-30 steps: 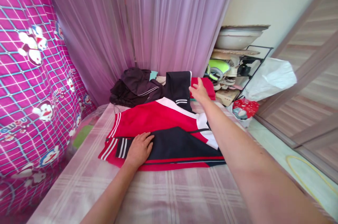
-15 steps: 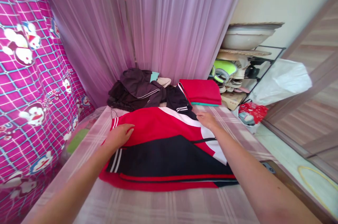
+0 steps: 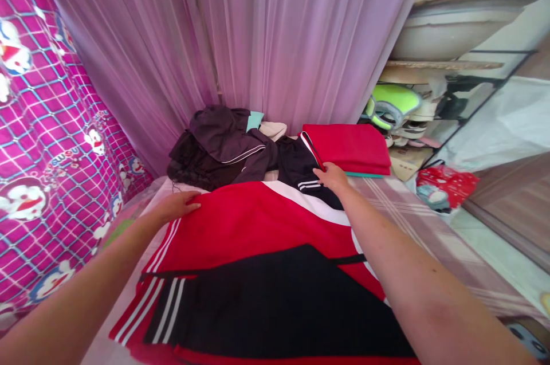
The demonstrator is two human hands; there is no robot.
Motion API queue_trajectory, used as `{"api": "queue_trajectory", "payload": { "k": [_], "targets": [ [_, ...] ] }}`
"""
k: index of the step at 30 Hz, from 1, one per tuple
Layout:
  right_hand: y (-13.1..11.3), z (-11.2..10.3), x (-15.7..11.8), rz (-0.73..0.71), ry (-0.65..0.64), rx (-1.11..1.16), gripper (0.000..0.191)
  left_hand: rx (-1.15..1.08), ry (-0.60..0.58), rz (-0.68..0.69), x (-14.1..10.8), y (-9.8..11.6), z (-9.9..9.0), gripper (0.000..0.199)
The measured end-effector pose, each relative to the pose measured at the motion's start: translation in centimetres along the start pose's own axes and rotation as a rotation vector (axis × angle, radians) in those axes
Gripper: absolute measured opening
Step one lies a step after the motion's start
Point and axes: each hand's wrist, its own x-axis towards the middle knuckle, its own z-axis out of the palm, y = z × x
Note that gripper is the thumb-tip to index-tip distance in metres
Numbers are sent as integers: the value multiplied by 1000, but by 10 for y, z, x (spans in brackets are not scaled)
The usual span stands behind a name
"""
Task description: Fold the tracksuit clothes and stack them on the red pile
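Observation:
A red, white and black tracksuit jacket (image 3: 240, 219) lies spread on the bed, with a striped black part folded over its lower side. My left hand (image 3: 183, 204) rests at the jacket's upper left edge, thumb and fingers a little apart. At the far side, my right hand (image 3: 333, 177) pinches a black sleeve (image 3: 298, 173) with white stripes, beside a folded red cloth (image 3: 348, 147). Where this sleeve meets the jacket is unclear.
Crumpled dark clothes (image 3: 223, 150) lie at the back against purple curtains (image 3: 275, 38). A shelf with shoes (image 3: 415, 130) and a red plastic bag (image 3: 451, 184) stand off to the right. A phone (image 3: 530, 339) lies at the bed's right edge.
The view has moved closer. My left hand has gone from lying on the red fabric to its upper left edge. My right hand has shifted farther along the black sleeve, towards the folded red cloth.

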Motion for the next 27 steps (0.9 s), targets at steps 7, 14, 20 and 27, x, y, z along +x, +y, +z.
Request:
{"api": "queue_trajectory", "payload": {
  "k": [7,14,20,27],
  "targets": [
    [-2,1,-32,-115,261,-29,47,146,-134,-70,8,8,-15,41],
    [5,29,-128,-836,-202,-248,49,187,-10,-203,-7,26,-6,47],
    [19,25,-120,-728,-186,-377,49,155,222,-34,-29,79,11,54],
    [30,33,-120,-740,-71,-293,47,40,121,-31,-43,164,55,58]
  ]
}}
